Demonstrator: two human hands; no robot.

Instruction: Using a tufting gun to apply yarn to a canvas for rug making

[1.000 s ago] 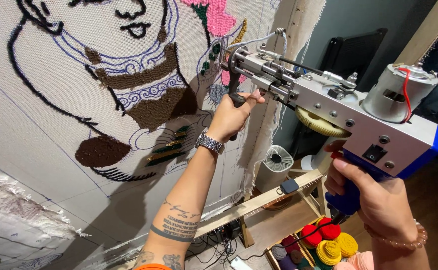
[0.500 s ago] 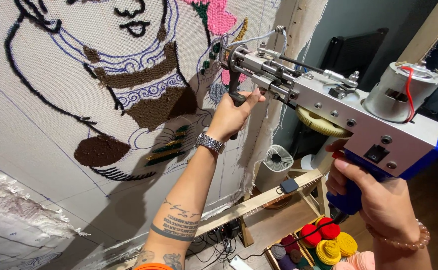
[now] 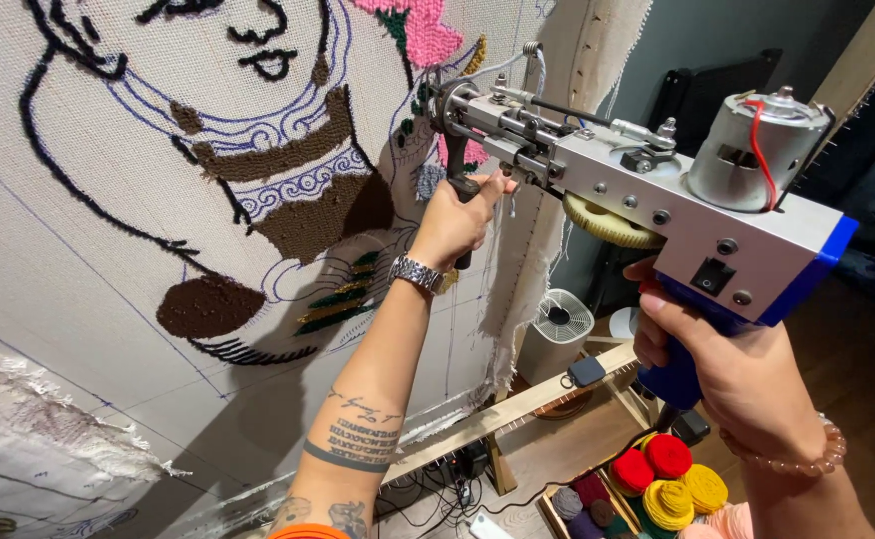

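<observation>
Left hand [image 3: 452, 222] wrapped around tufting gun's [image 3: 657, 215] black front handle [image 3: 456, 185], right hand [image 3: 722, 364] clenching blue grip [image 3: 679, 374], needle end against tufted canvas [image 3: 108, 260] at left

Your left hand [image 3: 449, 222]: bare, with a silver metal link watch at the wrist; dark script tattoos and a band tattoo on the forearm; orange sleeve edge near the elbow. Your right hand [image 3: 732, 374]: bare, with a pale pink bead bracelet at the wrist.
</observation>
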